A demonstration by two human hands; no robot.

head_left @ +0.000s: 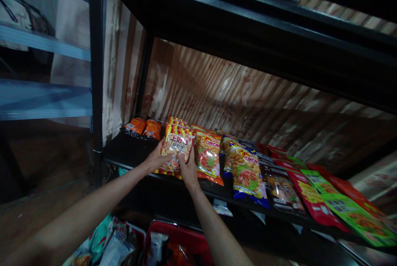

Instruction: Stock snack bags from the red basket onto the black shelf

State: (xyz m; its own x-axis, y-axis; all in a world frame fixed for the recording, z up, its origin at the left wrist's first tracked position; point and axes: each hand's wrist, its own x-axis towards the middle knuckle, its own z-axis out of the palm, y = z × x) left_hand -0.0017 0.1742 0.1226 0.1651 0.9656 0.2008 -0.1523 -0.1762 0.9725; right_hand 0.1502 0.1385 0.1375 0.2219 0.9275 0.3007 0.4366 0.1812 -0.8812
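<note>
A yellow, white and red snack bag (178,144) stands at the front of a row of like bags on the black shelf (124,149). My left hand (156,158) grips its left side, thumb across the front. From the right, my right hand (188,171) holds the same bag, its thumb also on the front face. Just right of it stands an orange snack bag (207,156) with a noodle picture. Two small orange packets (144,128) lie at the shelf's left end. The fingers behind the bag are hidden.
Farther right stand blue-edged snack bags (248,171), a dark brown bag (283,189) and green packets (350,206). Below are a red basket (173,228) and a heap of packaged goods (114,245). A black upright post (96,71) and blue shelving (46,98) are at left.
</note>
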